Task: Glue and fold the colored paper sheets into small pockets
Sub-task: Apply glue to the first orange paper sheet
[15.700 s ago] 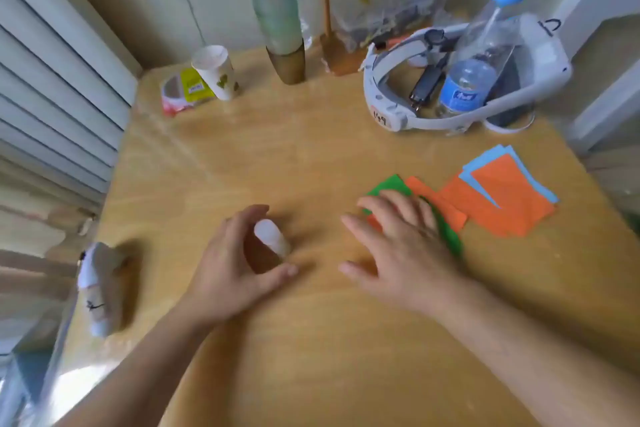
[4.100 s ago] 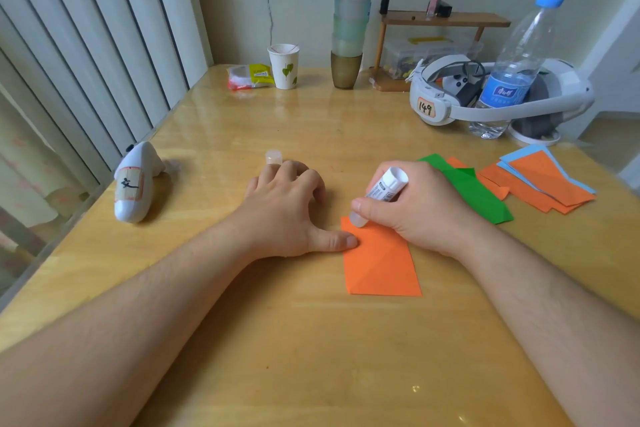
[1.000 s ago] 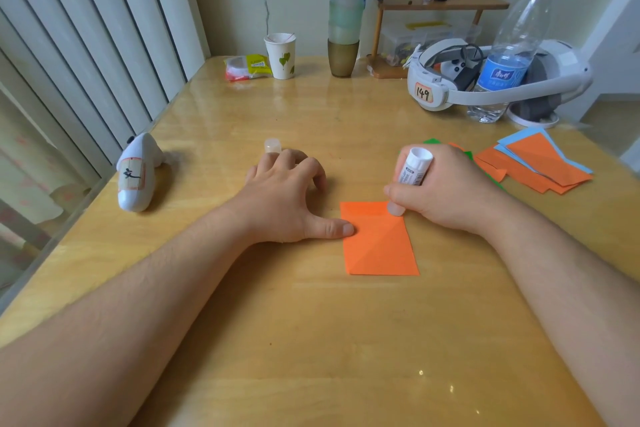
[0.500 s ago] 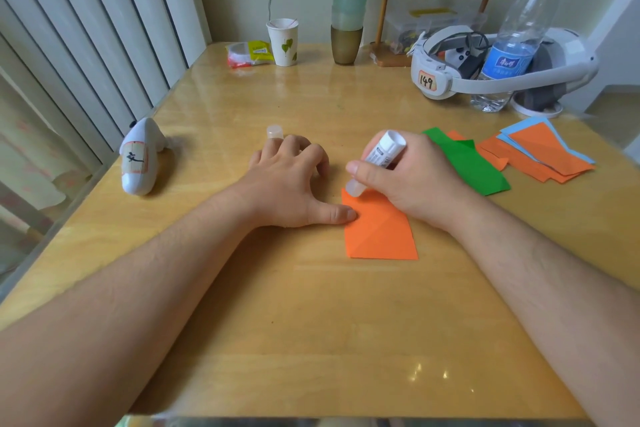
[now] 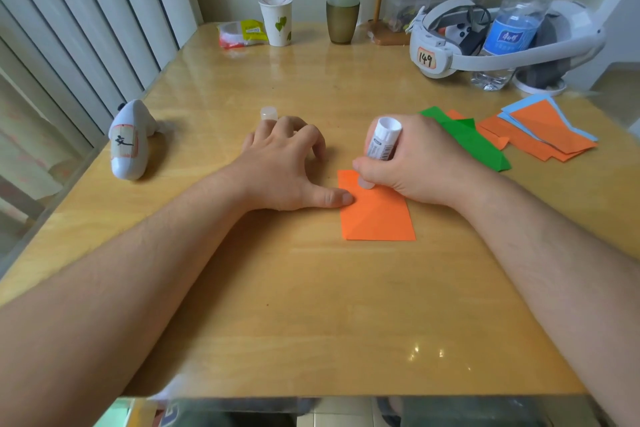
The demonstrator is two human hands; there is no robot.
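Head view: the right hand (image 5: pixel 412 163) grips the glue stick (image 5: pixel 382 139), fingers curled round its barrel, with the tip pressed onto the far left part of the orange sheet (image 5: pixel 375 210). Half a second ago the tip was at about the same far left spot, and a second ago it was at the sheet's far right corner, so the stick has been running back and forth along the far edge. The stick stands more upright now than it did half a second ago.

The left hand (image 5: pixel 284 166) has not moved: it lies on the counter (image 5: pixel 311 305) with fingers loosely bent, holding nothing, and its thumb tip pins the sheet's left edge. The sheet lies flat near the middle of the counter, in the same place as before, showing crease lines.

The cap (image 5: pixel 269 113) stands just beyond the left fingers. To the right lie a green sheet (image 5: pixel 471 142) and, farther right, a pile (image 5: pixel 540 135) of orange and blue sheets, not yet worked.

I judge the gluing of the far edge to be close to done; the fold that closes this pocket would come next, and the sheet must stay pinned until then.
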